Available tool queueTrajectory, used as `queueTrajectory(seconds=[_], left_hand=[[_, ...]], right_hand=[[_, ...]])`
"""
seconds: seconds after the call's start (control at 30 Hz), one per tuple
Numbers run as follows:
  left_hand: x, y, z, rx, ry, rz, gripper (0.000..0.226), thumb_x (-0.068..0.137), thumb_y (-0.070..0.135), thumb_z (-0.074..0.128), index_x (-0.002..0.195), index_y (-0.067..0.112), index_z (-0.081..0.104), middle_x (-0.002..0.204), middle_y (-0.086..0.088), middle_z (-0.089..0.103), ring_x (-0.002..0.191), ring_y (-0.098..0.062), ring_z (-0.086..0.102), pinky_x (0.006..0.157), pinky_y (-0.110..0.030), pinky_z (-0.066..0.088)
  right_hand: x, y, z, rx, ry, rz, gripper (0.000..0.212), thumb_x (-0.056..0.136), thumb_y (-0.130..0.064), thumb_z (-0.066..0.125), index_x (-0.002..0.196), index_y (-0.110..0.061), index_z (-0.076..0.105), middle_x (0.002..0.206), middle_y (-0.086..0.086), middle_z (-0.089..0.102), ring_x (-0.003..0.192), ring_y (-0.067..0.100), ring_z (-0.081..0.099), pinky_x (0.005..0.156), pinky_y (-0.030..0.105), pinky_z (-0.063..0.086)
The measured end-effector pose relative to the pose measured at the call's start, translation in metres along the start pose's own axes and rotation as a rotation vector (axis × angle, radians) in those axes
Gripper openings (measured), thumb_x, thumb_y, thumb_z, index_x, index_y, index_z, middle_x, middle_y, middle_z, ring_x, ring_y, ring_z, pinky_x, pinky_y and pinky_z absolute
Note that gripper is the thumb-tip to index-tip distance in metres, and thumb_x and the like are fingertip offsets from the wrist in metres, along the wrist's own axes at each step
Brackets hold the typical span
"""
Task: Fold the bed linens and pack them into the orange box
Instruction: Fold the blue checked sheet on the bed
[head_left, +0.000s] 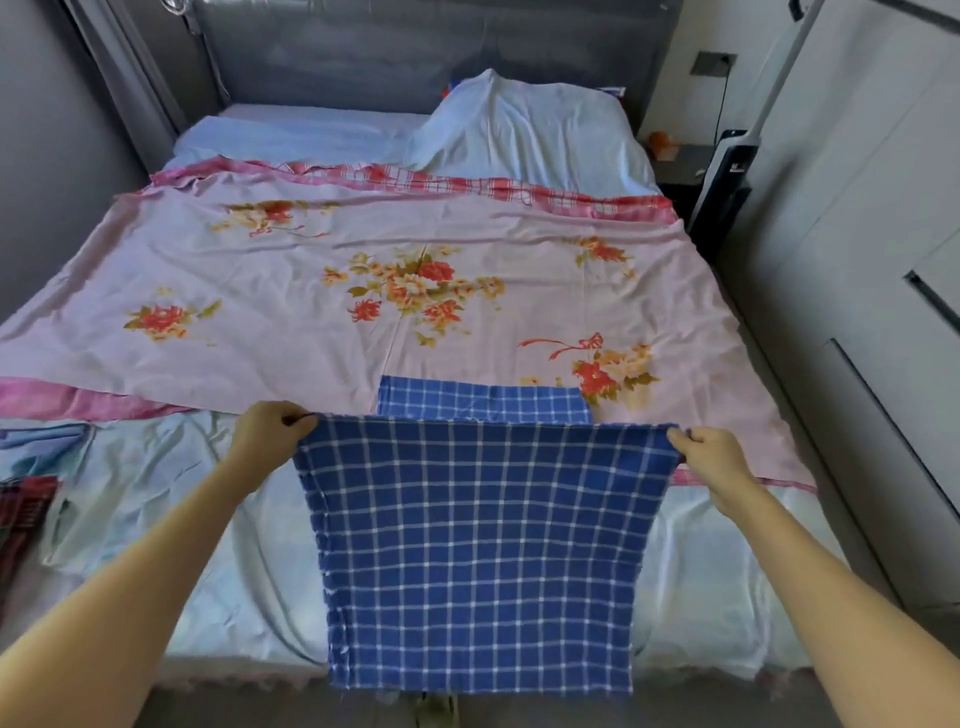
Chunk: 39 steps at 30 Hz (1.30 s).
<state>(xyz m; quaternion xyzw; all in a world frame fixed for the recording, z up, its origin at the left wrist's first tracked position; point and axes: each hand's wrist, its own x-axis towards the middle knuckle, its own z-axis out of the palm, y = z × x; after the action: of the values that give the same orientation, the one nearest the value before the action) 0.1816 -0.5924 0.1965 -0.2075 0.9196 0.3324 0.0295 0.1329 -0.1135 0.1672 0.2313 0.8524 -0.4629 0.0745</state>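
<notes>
Holds up a blue checked cloth (478, 551) at 6 o'clock, over the near edge of the bed (234, 597). Pinches its top corners with curled fingers (292, 419): left hand (272, 435) at 9 o'clock, right hand (709, 454) at 3 o'clock. At 12 o'clock, spread flat on the bed, a pink flower sheet (311, 244).

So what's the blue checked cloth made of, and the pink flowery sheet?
The blue checked cloth looks like woven cotton, matte, with frayed edges. The pink floral sheet seems thin, smooth cotton or a blend, printed, with fine creases.
</notes>
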Motion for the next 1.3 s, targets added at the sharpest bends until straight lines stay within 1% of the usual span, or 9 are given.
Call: queueTrajectory(seconds=[0.17,0.27,0.53,0.67,0.83,0.93,1.1,1.23,1.3], left_hand=[[0.095,0.013,0.048,-0.101,0.152,-0.023,0.023,0.094,0.012,0.052,0.099,-0.006,0.066,0.098,-0.024,0.066,0.088,-0.037,0.056,0.070,-0.034,0.039],[0.146,0.019,0.079,-0.089,0.166,-0.019,0.022,0.094,0.011,0.052,0.100,-0.006,0.065,0.100,-0.024,0.065,0.092,-0.039,0.056,0.071,-0.034,0.038],[0.258,-0.027,0.183,0.005,0.129,-0.087,0.023,0.094,0.011,0.052,0.101,-0.007,0.066,0.099,-0.027,0.064,0.091,-0.040,0.056,0.068,-0.034,0.036],[0.297,-0.040,0.226,0.009,0.171,-0.101,0.024,0.094,0.011,0.052,0.104,-0.006,0.065,0.103,-0.026,0.064,0.096,-0.041,0.057,0.071,-0.035,0.038],[0.328,-0.070,0.274,0.041,0.148,-0.157,0.022,0.093,0.019,0.056,0.100,0.000,0.065,0.100,-0.023,0.065,0.093,-0.040,0.059,0.073,-0.036,0.045],[0.329,-0.089,0.288,0.041,0.132,-0.200,0.028,0.090,0.028,0.058,0.109,0.009,0.060,0.102,-0.015,0.064,0.081,-0.035,0.059,0.065,-0.023,0.048],[0.292,-0.102,0.277,-0.019,0.292,-0.220,0.054,0.080,0.046,0.055,0.122,0.013,0.048,0.107,-0.009,0.059,0.107,-0.029,0.055,0.094,-0.042,0.043],[0.196,-0.114,0.266,-0.060,0.287,-0.285,0.050,0.085,0.042,0.055,0.123,0.012,0.046,0.100,-0.002,0.054,0.099,-0.024,0.055,0.090,-0.039,0.042],[0.141,-0.127,0.264,-0.049,0.236,-0.324,0.047,0.087,0.038,0.057,0.123,0.009,0.046,0.102,-0.008,0.056,0.095,-0.027,0.056,0.086,-0.041,0.043]], right_hand=[[0.073,-0.024,0.034,-0.157,0.229,-0.075,0.044,0.095,-0.018,0.051,0.055,-0.009,0.035,0.054,0.009,0.038,0.056,0.025,0.037,0.052,0.034,0.024],[0.116,-0.031,0.057,-0.243,0.348,-0.068,0.044,0.096,-0.018,0.048,0.054,-0.013,0.035,0.054,0.005,0.038,0.060,0.026,0.039,0.049,0.032,0.023],[0.242,0.026,0.138,-0.393,0.311,-0.034,0.037,0.097,-0.018,0.046,0.062,-0.007,0.042,0.063,0.008,0.045,0.067,0.028,0.044,0.050,0.030,0.026],[0.290,0.047,0.172,-0.407,0.336,-0.009,0.020,0.098,-0.021,0.046,0.082,-0.010,0.050,0.083,0.009,0.050,0.077,0.026,0.046,0.066,0.030,0.033],[0.334,0.087,0.210,-0.487,0.297,0.055,0.033,0.097,-0.023,0.047,0.067,-0.012,0.044,0.082,0.010,0.052,0.078,0.026,0.048,0.068,0.030,0.036],[0.340,0.104,0.221,-0.560,0.250,0.018,0.030,0.096,-0.028,0.046,0.071,-0.013,0.049,0.076,0.007,0.050,0.074,0.025,0.047,0.066,0.029,0.035],[0.292,0.096,0.206,-0.474,0.316,-0.105,0.039,0.098,-0.042,0.039,0.112,-0.009,0.054,0.102,0.006,0.062,0.089,0.025,0.056,0.072,0.032,0.039],[0.199,0.126,0.178,-0.431,0.285,-0.074,0.039,0.097,-0.041,0.039,0.115,-0.009,0.052,0.106,0.009,0.064,0.097,0.030,0.059,0.081,0.039,0.044],[0.142,0.149,0.166,-0.424,0.241,0.007,0.034,0.098,-0.036,0.041,0.113,-0.009,0.054,0.102,0.010,0.064,0.094,0.030,0.059,0.079,0.038,0.043]])
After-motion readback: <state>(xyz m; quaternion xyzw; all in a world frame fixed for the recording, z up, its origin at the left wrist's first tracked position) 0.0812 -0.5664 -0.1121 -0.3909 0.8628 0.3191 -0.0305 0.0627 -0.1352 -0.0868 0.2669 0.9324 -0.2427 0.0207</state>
